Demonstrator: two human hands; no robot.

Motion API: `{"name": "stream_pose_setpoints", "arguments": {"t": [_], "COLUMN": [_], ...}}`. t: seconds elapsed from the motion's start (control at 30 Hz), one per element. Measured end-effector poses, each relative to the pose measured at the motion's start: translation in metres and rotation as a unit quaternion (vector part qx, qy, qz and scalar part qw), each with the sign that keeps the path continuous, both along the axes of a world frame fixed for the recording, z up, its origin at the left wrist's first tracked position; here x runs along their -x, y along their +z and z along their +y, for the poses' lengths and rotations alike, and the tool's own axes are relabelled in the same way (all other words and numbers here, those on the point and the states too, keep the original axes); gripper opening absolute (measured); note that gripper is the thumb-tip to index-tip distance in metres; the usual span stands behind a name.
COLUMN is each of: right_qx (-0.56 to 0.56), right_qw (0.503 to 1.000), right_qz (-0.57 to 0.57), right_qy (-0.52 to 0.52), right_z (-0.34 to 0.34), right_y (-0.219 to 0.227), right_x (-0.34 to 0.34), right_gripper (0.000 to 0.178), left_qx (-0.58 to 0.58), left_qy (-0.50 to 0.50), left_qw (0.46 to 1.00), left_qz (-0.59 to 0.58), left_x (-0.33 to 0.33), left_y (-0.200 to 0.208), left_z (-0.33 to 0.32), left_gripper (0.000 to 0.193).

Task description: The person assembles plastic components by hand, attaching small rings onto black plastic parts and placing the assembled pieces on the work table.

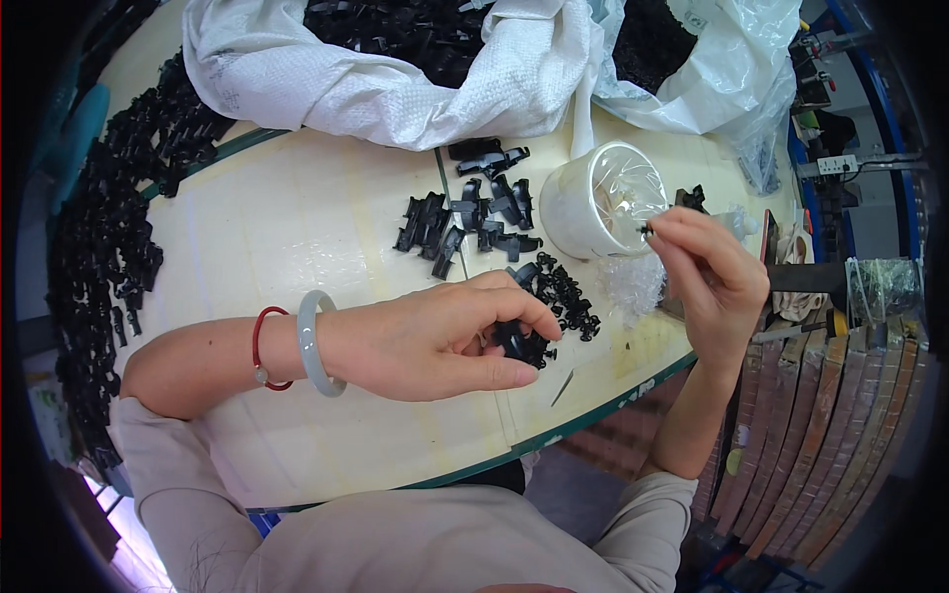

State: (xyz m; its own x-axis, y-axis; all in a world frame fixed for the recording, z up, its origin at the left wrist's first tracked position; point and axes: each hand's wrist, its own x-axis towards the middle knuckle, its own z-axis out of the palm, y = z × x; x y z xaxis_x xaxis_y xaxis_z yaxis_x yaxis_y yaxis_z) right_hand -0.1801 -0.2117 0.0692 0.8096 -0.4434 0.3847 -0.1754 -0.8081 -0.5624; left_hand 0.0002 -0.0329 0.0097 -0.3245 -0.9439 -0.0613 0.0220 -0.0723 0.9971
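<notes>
Just in front of the white tub [593, 203], the left hand [435, 341] grips a black plastic clip [519, 341]; the right hand [707, 272] pinches a tiny dark screw [646, 231] beside the tub's rim. Both look light and stiff; the screw seems easily dropped, best held at its tip.
</notes>
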Motion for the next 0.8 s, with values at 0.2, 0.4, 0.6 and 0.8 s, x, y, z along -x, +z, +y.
{"name": "stream_pose_setpoints", "arguments": {"t": [0.2,0.4,0.6,0.8], "right_qx": [-0.192,-0.186,-0.155,-0.179], "right_qw": [0.979,0.963,0.968,0.965], "right_qz": [-0.066,-0.197,-0.19,-0.19], "right_qy": [-0.01,-0.003,0.051,0.028], "right_z": [0.03,0.071,0.102,0.101], "right_y": [-0.011,-0.034,-0.046,-0.051], "right_x": [0.017,0.021,0.018,0.025], "right_gripper": [0.021,0.023,0.026,0.024], "left_qx": [-0.115,-0.119,-0.138,-0.14], "left_qy": [-0.003,0.078,0.086,0.075], "left_qw": [0.985,0.969,0.972,0.967], "left_qz": [0.13,0.204,0.172,0.202], "left_x": [-0.007,0.001,0.001,0.002], "left_y": [0.005,-0.005,0.001,0.001], "left_z": [-0.005,-0.006,-0.005,-0.005], "left_gripper": [0.037,0.048,0.046,0.044]}}
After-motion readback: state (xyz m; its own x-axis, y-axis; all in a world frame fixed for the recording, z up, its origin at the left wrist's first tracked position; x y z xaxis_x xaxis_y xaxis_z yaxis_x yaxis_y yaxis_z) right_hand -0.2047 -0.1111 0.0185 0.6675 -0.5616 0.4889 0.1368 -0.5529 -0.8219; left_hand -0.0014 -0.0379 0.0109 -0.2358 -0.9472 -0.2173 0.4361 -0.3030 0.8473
